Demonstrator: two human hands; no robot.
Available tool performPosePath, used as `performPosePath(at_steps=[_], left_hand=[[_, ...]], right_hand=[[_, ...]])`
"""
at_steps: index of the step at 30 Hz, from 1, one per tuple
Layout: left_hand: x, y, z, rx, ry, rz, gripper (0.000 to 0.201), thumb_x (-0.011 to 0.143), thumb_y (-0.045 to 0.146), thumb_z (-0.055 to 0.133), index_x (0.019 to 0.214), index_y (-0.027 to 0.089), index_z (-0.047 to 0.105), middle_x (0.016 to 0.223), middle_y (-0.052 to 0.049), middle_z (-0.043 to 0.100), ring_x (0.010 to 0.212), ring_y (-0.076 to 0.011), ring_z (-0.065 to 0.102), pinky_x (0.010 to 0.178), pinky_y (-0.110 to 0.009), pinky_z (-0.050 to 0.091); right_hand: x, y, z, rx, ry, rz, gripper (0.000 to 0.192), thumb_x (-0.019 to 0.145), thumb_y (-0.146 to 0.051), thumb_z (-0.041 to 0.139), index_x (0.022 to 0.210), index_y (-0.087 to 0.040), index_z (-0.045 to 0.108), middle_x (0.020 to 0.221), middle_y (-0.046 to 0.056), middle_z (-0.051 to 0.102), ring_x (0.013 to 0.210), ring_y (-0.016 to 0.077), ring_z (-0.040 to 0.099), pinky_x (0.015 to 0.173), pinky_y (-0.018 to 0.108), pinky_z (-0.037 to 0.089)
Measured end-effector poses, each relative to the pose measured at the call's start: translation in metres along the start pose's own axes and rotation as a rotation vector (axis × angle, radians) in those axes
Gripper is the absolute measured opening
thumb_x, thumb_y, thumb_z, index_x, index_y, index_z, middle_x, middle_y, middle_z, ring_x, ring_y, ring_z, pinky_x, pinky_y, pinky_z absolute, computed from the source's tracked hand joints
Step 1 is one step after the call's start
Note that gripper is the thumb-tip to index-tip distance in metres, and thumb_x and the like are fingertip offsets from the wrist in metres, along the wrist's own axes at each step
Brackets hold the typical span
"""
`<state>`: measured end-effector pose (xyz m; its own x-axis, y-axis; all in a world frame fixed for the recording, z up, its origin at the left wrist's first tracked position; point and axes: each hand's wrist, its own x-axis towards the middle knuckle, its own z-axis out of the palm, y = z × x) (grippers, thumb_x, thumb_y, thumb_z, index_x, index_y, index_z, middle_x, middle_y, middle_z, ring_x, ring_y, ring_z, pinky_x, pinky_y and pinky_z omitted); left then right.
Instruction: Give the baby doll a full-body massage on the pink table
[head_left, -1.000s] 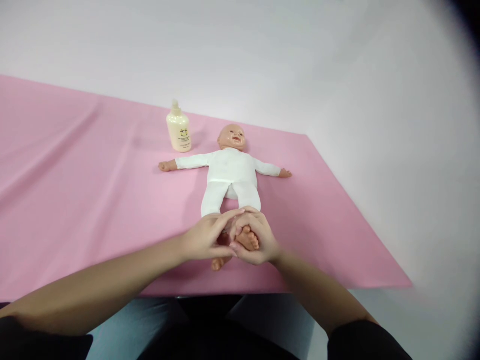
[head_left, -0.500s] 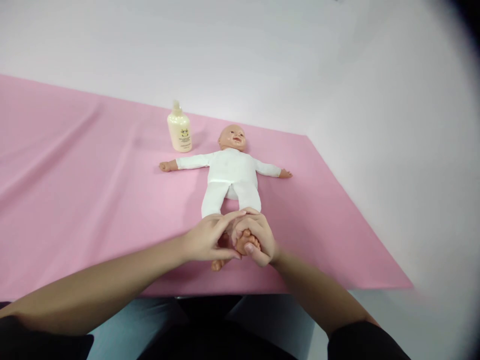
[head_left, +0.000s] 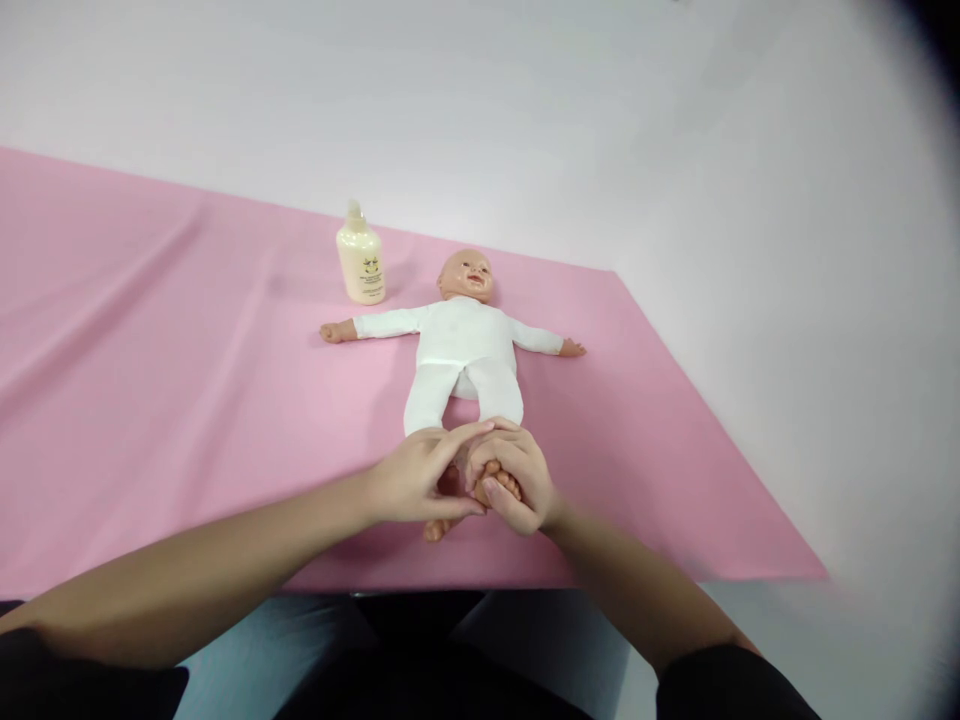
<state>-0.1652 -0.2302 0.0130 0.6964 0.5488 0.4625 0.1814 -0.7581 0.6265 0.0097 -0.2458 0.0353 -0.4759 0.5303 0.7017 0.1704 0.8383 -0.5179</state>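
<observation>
A baby doll (head_left: 466, 335) in white clothing lies on its back on the pink cloth, arms spread and feet towards me. My right hand (head_left: 517, 475) is closed around the raised foot (head_left: 508, 484) on the right, its thumb lying across the sole. From the left, my left hand (head_left: 416, 475) cups the same foot and lower leg, with the thumb below and the fingers reaching over to the right hand. Its grip is partly hidden. Beneath the left hand, the doll's other foot (head_left: 436, 530) rests near the front edge.
A cream-coloured pump bottle (head_left: 361, 262) stands upright to the left of the doll's head. The pink cloth (head_left: 225, 400) has some creases on the left. Its front edge runs just before my lap, and a white surface (head_left: 480, 130) lies beyond it.
My right thumb has slid up and leftwards across the sole and now covers more of it. The left hand and the doll's body look nearly the same.
</observation>
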Motion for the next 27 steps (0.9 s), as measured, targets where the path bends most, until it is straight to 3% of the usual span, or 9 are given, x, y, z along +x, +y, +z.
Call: performPosePath(at_steps=[11,16,27], left_hand=[[0.0006,0.0009,0.0007,-0.035,-0.011,-0.047,0.087,0.072,0.044,0.072,0.142,0.021,0.027,0.103,-0.008,0.069,0.09,-0.0227,0.067,0.078,-0.034,0.051],[0.0008,0.0006,0.0017,-0.026,-0.019,-0.087,0.089,0.069,0.048,0.074,0.141,0.023,0.029,0.112,-0.009,0.067,0.095,-0.0237,0.066,0.083,-0.037,0.051],[0.0006,0.0006,0.0024,0.042,0.017,-0.003,0.084,0.073,0.048,0.07,0.14,0.023,0.028,0.107,-0.008,0.069,0.09,-0.0225,0.068,0.08,-0.036,0.052]], right_hand=[[-0.0025,0.003,0.0011,0.069,0.023,-0.022,0.027,0.089,-0.037,0.033,0.074,-0.021,0.048,0.057,-0.001,0.056,0.055,0.0137,0.055,0.071,0.034,0.045],[-0.0036,0.0053,0.0022,0.115,0.025,-0.041,0.034,0.092,-0.04,0.026,0.073,-0.021,0.048,0.055,-0.001,0.055,0.055,0.0138,0.056,0.071,0.034,0.045],[-0.0031,0.0037,0.0002,0.184,-0.016,0.004,0.042,0.093,-0.036,0.023,0.073,-0.019,0.056,0.062,0.003,0.061,0.063,0.0151,0.06,0.077,0.036,0.045]])
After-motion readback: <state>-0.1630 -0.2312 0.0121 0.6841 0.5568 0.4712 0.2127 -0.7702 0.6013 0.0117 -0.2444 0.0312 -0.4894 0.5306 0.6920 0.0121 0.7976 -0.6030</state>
